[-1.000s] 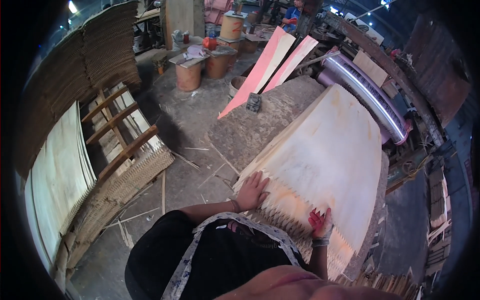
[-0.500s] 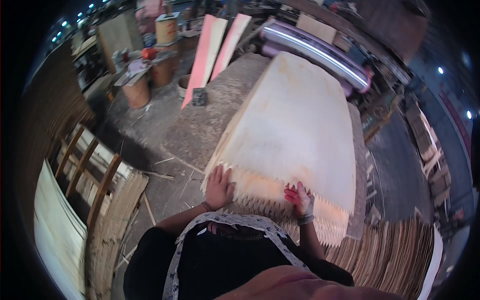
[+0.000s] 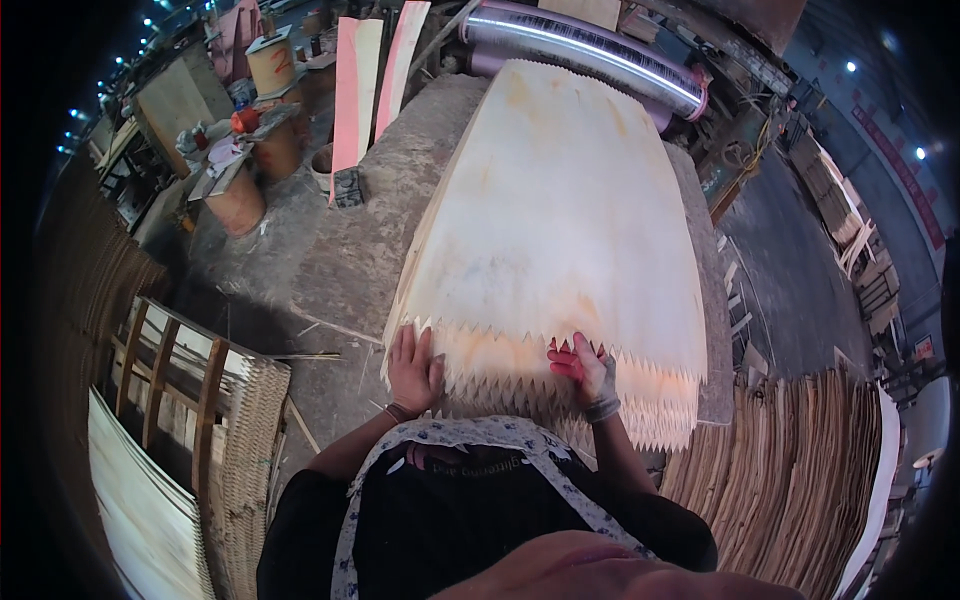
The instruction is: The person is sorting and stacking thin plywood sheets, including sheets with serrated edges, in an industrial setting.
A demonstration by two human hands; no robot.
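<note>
A: Where's the veneer (image 3: 560,210)?

B: Top sheet of a stack on the counter (image 3: 370,240), right in front of us. It runs from our waist out toward the roller (image 3: 585,45) at the far end. The near edge is cut in a zigzag, and more zigzag edges of lower sheets stick out under it.

A: Hands?

B: Both are ours, both on that near edge. Left hand (image 3: 412,365) lies flat, fingers spread, at the left corner of the sheet, resting on the toothed edges. Right hand (image 3: 585,372) wears a grey glove with red fingertips and sits at the middle of the edge, fingers on the teeth.

A: Grip state?

B: Left grip is wide, palm down, pressing on wood, holding nothing. Right fingers are bent onto the edge; we can't tell whether they pinch the sheet or just rest on it.

A: What's around?

B: Bare grey counter to the left of the stack, with a small dark block (image 3: 347,187) on it. Two pink boards (image 3: 372,75) lean up past that. Beyond them, barrels (image 3: 240,195) with clutter on top. Lower left, a wooden rack (image 3: 170,375) with pale sheets stood on edge. Lower right, another pile of veneer strips (image 3: 790,470) beside the counter.
</note>
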